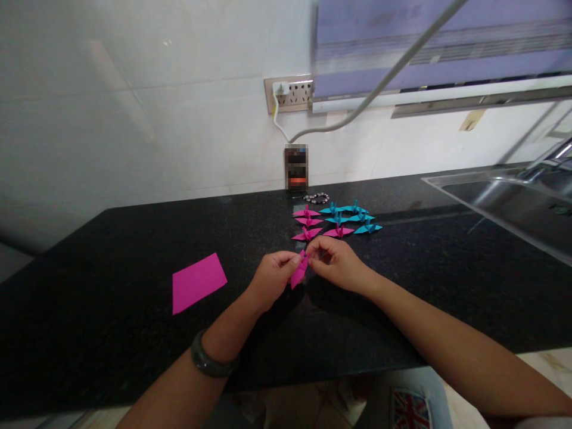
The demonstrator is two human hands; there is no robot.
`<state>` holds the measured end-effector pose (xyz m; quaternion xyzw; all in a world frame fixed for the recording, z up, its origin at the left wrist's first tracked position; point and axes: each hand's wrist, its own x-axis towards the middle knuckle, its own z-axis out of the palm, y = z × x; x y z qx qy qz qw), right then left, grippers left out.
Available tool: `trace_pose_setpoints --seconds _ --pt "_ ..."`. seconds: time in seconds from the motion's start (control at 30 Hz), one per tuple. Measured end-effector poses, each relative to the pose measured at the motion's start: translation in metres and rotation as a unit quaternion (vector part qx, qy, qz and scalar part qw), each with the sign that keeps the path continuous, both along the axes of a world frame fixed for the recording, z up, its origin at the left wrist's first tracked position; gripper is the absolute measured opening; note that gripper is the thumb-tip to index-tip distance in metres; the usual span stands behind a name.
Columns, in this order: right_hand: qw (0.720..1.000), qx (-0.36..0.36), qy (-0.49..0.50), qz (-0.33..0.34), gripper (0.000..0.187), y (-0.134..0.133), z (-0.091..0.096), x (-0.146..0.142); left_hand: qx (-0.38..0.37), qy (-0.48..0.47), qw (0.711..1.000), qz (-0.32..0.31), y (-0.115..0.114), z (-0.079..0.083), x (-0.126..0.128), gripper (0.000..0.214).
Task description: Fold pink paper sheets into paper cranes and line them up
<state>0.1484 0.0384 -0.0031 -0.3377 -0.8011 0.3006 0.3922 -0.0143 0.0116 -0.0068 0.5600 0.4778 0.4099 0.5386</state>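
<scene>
Between my two hands is a pink folded-paper piece, pointed at its lower end, held just over the dark counter. My left hand pinches it from the left, thumb on top. My right hand has thumb and forefinger closed on its upper right part. Just beyond stand several finished paper cranes in rows: pink cranes on the left and blue cranes mostly on the right. A pink crane sits in the front row beside a blue one. Fingers hide part of the held paper.
Pink square paper lies on the black counter to the left. Behind the cranes are a beaded bracelet and a blurred-out device against the wall. A cable hangs near the socket. A metal sink is at right.
</scene>
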Motion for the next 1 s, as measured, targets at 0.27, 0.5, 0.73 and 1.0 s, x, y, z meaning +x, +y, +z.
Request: trace_pose_setpoints --seconds 0.27,0.5,0.73,1.0 --pt "0.991 0.09 -0.094 0.034 0.007 0.0006 0.0067 0.0078 -0.021 -0.009 0.999 -0.026 -0.0001 -0.0024 -0.0009 0.029" --pt "0.984 0.139 -0.105 0.045 0.007 0.0011 0.0085 0.0096 -0.076 -0.095 0.992 -0.037 -0.001 -0.0051 -0.0006 0.028" --pt "0.972 0.213 -0.086 0.053 0.011 0.0019 0.0057 0.0094 -0.148 -0.182 0.972 0.005 -0.0011 -0.0036 0.0022 0.028" --pt "0.959 0.252 -0.117 0.063 0.015 -0.0001 0.0094 0.0094 -0.142 -0.186 0.972 0.028 -0.0016 -0.0011 0.0033 0.026"
